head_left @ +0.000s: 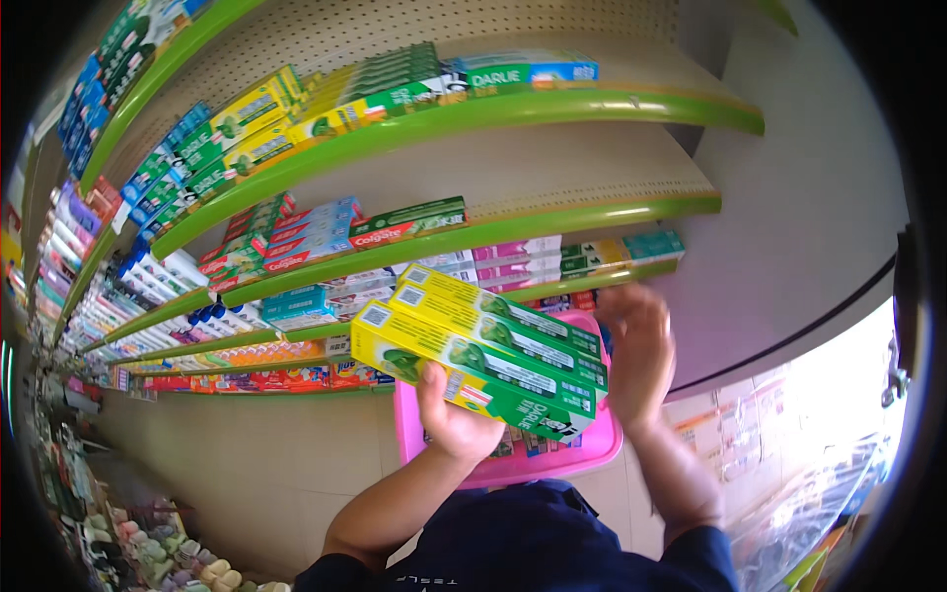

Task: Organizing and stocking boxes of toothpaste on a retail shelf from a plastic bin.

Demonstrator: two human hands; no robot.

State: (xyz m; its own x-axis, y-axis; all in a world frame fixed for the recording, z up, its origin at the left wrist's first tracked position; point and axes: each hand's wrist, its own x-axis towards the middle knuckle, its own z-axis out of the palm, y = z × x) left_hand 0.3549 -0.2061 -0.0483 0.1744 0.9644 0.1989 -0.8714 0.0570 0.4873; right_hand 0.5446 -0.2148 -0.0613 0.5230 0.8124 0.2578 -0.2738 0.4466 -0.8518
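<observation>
My left hand [456, 422] grips a bundle of yellow-and-green toothpaste boxes [493, 345] from the near side, its thumb pressed up against the front box. The boxes lie side by side, tilted down toward the right. Just past their green right end is my right hand [636, 345], raised and slightly blurred, with the fingers stretched and nothing seen in them. Beneath the boxes stands a pink plastic basket [599, 456] with more small packages inside, partly covered by the boxes and my left hand.
Green-edged shelves [631, 104] curve across the front. The upper one carries yellow-and-green toothpaste boxes [261, 107]; a lower one holds red, blue and green boxes [316, 232]. Shoes [168, 543] lie at the lower left. A grey wall panel [789, 217] rises at the right.
</observation>
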